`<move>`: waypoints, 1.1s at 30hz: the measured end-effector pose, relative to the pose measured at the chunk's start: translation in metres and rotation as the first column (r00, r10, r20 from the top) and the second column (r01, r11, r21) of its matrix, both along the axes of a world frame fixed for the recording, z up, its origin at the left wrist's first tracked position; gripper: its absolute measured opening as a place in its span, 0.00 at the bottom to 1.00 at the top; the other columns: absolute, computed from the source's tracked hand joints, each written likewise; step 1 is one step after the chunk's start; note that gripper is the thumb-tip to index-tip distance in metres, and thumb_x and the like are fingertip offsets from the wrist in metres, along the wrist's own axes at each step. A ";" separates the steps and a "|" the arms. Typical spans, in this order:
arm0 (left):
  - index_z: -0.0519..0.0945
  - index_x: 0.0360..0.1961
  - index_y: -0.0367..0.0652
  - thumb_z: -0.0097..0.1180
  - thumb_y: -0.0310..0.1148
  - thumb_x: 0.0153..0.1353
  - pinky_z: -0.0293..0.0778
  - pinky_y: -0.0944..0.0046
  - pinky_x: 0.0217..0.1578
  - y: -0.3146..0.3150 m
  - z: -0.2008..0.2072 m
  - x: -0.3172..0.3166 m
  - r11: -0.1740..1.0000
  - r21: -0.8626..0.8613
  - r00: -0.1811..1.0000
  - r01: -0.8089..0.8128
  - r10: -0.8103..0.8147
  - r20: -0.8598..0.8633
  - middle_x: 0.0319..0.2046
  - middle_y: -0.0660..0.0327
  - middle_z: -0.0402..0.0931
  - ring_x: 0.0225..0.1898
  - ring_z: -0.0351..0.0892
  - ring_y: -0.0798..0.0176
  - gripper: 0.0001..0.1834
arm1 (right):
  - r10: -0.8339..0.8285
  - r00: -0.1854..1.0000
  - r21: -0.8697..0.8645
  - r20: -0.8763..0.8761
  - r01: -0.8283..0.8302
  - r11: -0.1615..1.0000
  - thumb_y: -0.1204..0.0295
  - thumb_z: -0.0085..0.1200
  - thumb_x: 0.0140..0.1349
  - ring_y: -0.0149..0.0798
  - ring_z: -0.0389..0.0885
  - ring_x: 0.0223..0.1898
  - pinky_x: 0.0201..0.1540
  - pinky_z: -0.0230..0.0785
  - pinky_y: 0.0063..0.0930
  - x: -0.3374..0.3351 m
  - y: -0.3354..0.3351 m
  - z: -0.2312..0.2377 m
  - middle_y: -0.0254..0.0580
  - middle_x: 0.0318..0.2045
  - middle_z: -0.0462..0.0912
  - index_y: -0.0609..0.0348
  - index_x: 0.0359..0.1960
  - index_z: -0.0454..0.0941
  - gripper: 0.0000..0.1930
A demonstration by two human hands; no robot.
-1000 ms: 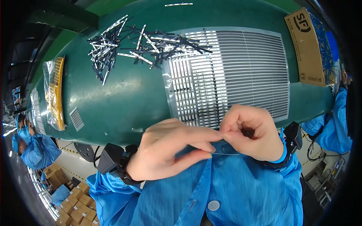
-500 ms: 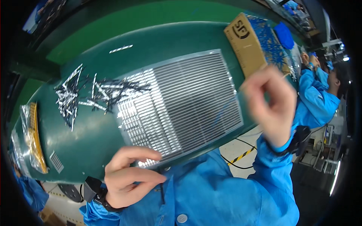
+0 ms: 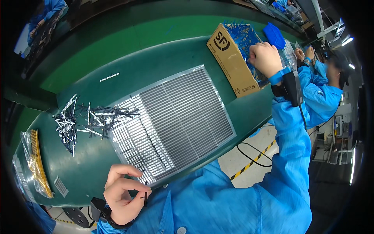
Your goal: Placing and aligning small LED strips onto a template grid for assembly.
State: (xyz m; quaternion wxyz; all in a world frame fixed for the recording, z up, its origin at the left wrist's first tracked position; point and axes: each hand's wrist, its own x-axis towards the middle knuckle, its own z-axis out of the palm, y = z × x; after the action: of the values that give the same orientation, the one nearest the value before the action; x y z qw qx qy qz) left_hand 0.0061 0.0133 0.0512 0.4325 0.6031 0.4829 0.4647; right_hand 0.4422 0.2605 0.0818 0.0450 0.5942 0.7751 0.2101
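the right hand (image 3: pixel 266 59) curls over a cardboard box (image 3: pixel 233 66) of blue strips (image 3: pixel 240 32), fingertips hard to make out; i cannot tell its grip. the left hand (image 3: pixel 124 197) pinches a short dark strip (image 3: pixel 145 199) near the bench (image 3: pixel 89 169) edge.

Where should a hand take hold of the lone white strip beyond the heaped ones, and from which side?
Pinch the lone white strip from above, probably midway along its long edges: it is narrow and lies flat on the green table, apart from the heaped strips, so both edges look reachable.
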 end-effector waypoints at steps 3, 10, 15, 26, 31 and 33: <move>0.83 0.31 0.39 0.62 0.13 0.47 0.74 0.65 0.37 -0.001 -0.002 0.001 1.000 -0.031 0.999 -0.001 0.002 0.052 0.40 0.53 0.77 0.37 0.78 0.63 0.11 | -0.035 0.998 0.076 0.050 0.031 0.997 0.69 0.59 0.54 0.47 0.80 0.40 0.41 0.72 0.44 0.009 0.010 0.000 0.36 0.33 0.84 0.48 0.25 0.83 0.02; 0.80 0.37 0.37 0.59 0.12 0.54 0.77 0.65 0.36 -0.001 -0.003 0.004 0.998 -0.044 0.987 0.040 -0.032 0.159 0.36 0.53 0.78 0.33 0.80 0.63 0.11 | -0.080 0.781 -0.122 -0.619 0.004 0.992 0.69 0.54 0.63 0.41 0.81 0.41 0.46 0.73 0.33 0.043 0.013 0.024 0.42 0.39 0.86 0.56 0.37 0.88 0.10; 0.76 0.40 0.37 0.60 0.16 0.56 0.74 0.66 0.37 0.002 -0.005 0.001 0.988 -0.004 0.988 0.155 -0.155 0.001 0.35 0.54 0.78 0.35 0.78 0.63 0.11 | -0.187 0.445 -0.272 -0.876 -0.135 0.953 0.65 0.49 0.73 0.24 0.74 0.38 0.50 0.67 0.21 0.019 -0.021 0.055 0.31 0.39 0.84 0.65 0.44 0.85 0.16; 0.78 0.50 0.35 0.63 0.15 0.54 0.74 0.66 0.41 0.000 0.001 0.004 0.983 -0.153 0.995 0.100 -0.100 0.003 0.30 0.59 0.82 0.35 0.81 0.67 0.21 | 0.091 0.812 -0.049 -0.577 -0.146 0.988 0.74 0.57 0.62 0.40 0.78 0.39 0.50 0.70 0.30 0.031 -0.003 0.023 0.40 0.33 0.81 0.57 0.44 0.85 0.10; 0.80 0.50 0.37 0.65 0.16 0.53 0.76 0.66 0.41 -0.001 -0.001 0.001 0.990 -0.120 0.996 0.078 -0.082 -0.032 0.31 0.60 0.84 0.34 0.82 0.66 0.21 | 0.157 0.890 0.144 -0.427 -0.105 0.984 0.74 0.57 0.64 0.43 0.77 0.48 0.63 0.62 0.34 0.018 -0.004 0.013 0.42 0.44 0.80 0.58 0.48 0.86 0.12; 0.76 0.51 0.34 0.62 0.16 0.54 0.73 0.66 0.43 -0.001 -0.003 -0.002 0.984 -0.130 0.988 0.125 -0.135 -0.073 0.31 0.61 0.80 0.35 0.79 0.67 0.22 | -0.076 0.503 -0.133 -0.861 -0.079 0.988 0.64 0.55 0.69 0.40 0.78 0.51 0.63 0.62 0.33 0.013 -0.006 0.026 0.39 0.44 0.84 0.60 0.46 0.86 0.14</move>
State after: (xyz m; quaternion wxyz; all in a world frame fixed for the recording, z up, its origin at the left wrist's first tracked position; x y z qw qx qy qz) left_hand 0.0038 0.0121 0.0482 0.4788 0.6236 0.4880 0.3792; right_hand 0.4553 0.2545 0.1079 -0.3015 0.6137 0.7085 -0.1748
